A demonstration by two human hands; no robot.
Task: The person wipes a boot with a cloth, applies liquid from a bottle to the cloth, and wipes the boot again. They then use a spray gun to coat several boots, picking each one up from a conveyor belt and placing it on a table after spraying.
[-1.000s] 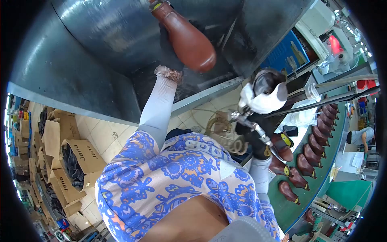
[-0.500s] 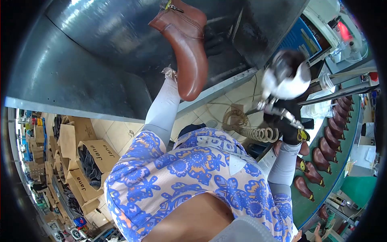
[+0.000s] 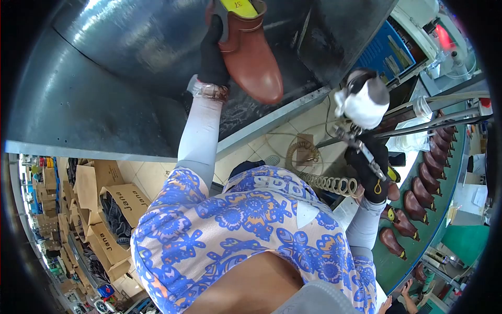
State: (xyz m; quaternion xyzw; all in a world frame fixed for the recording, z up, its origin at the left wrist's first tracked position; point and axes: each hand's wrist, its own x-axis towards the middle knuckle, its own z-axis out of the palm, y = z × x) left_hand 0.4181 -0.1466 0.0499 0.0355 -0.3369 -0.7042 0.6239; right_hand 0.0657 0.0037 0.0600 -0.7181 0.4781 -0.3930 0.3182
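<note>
My left hand [image 3: 213, 57], in a black glove, is closed on a brown leather ankle boot [image 3: 256, 68] at the top of the view. The boot's toe points down and to the right. A yellow last [image 3: 240, 7] marked 37 fills its opening. Some fingers are hidden behind the boot. In a black glove too, my right hand [image 3: 367, 165] grips a metal spray gun [image 3: 365, 150], well to the right of the boot. The gun's cup [image 3: 368, 107] is dark and partly wrapped in white.
A dark metal booth [image 3: 125, 104] lies around the boot. A coiled air hose [image 3: 334, 184] hangs near the gun. Several brown shoes [image 3: 418, 193] line a green conveyor [image 3: 439, 209] at right. Open cartons [image 3: 125, 204] stand at lower left. Another person's hand [image 3: 407, 289] shows at lower right.
The boot has turned and risen slightly, so its opening and yellow last face me. My left hand has come into sight beside it. The spray gun and right hand have shifted slightly.
</note>
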